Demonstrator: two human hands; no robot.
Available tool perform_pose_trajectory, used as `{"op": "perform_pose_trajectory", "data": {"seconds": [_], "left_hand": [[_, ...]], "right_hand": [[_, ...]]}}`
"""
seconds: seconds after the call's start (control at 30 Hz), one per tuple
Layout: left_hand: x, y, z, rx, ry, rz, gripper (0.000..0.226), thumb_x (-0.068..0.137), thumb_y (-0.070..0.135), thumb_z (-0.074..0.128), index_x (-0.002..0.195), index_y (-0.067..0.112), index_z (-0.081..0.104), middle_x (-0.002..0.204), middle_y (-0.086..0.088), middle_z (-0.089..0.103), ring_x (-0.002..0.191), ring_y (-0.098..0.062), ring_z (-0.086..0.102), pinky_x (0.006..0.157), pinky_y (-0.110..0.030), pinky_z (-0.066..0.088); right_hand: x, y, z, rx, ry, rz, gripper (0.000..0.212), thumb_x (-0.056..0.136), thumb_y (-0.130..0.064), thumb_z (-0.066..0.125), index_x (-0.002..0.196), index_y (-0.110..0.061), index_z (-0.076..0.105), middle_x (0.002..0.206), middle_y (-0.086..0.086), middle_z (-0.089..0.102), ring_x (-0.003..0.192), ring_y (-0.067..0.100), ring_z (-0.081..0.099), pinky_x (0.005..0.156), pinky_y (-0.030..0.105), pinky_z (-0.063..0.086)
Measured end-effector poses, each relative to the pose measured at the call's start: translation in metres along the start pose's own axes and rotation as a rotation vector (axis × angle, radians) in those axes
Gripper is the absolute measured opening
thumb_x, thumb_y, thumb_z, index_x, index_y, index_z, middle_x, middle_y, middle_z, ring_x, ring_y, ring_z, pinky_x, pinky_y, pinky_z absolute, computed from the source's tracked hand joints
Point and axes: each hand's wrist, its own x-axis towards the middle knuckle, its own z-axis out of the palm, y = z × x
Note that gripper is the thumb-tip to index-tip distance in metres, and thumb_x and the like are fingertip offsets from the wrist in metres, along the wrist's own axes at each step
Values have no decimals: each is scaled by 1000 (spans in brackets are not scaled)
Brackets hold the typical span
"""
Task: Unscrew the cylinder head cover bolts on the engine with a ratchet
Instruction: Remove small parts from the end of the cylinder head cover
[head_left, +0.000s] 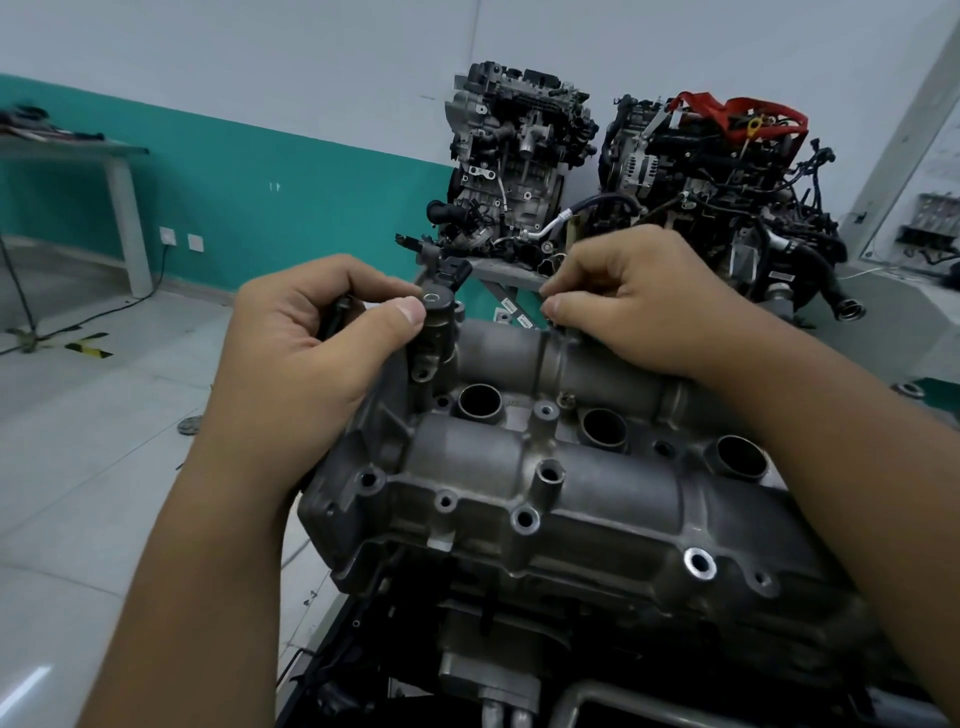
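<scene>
The cylinder head cover (545, 483), a grey cast-metal part, lies in the lower centre of the head view on top of the engine (467, 649); its upper face shows three round open wells in a diagonal row and several small bolt bosses along the near flange; whether bolts sit in those bosses cannot be told from this view. The left hand (306, 338) is at the far left corner of the cover; its fingers are curled and the thumb presses against a raised cylindrical boss (434, 317) at that corner; a thin dark object shows between the curled fingers, too hidden to identify. The right hand (639, 301) is at the far edge of the cover, right of centre; thumb and forefinger are drawn together in a pinch at the edge, and the item pinched is too small to identify. Both forearms extend from the lower edge of the view on either side of the cover. Beyond the hands, two other engines (519, 156) stand side by side against the wall, the right one carrying red straps (743, 117); a table (78, 150) stands at the far left against a teal-painted wall; the floor (104, 441) is light tile.
</scene>
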Motion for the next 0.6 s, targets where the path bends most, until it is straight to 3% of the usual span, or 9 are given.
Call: {"op": "perform_pose_trajectory", "data": {"seconds": [0.13, 0.27, 0.37, 0.5, 0.6], "left_hand": [[-6, 1, -6, 59, -26, 54, 10, 85, 18, 71, 90, 13, 78, 84, -18, 73, 81, -44, 65, 70, -55, 55], [-10, 1, -6, 47, -13, 64, 10, 85, 15, 70, 91, 15, 78, 82, -14, 72, 79, -42, 64, 68, -42, 55], [-13, 2, -4, 2, 16, 39, 12, 86, 13, 67, 92, 14, 77, 83, -11, 74, 80, -38, 67, 72, -45, 57], [-15, 3, -2, -20, 36, 5, 13, 86, 13, 66, 90, 16, 78, 86, -5, 76, 82, -29, 71, 73, -41, 58], [-15, 3, -1, -34, 53, -6, 14, 86, 12, 66, 89, 17, 78, 86, -5, 76, 80, -27, 70, 72, -36, 55]], "right_hand": [[2, 1, -2, 114, -35, 109, 20, 98, -13, 63, 95, -17, 82, 88, -1, 78, 86, 18, 72, 77, 38, 57], [3, 2, 0, 171, -49, 188, 15, 98, -12, 68, 91, -16, 81, 89, 0, 79, 78, 8, 70, 72, 26, 56], [5, 3, 2, 223, 1, 255, 15, 91, -21, 78, 78, -15, 77, 78, 4, 78, 68, 12, 69, 65, 30, 59], [6, 5, 10, 100, 84, 273, 42, 81, -46, 84, 61, -15, 63, 58, -1, 67, 55, 10, 57, 55, 30, 48], [6, 5, 11, 128, 99, 265, 25, 79, -40, 83, 73, -20, 70, 64, -6, 72, 56, 5, 62, 58, 28, 48]]}}
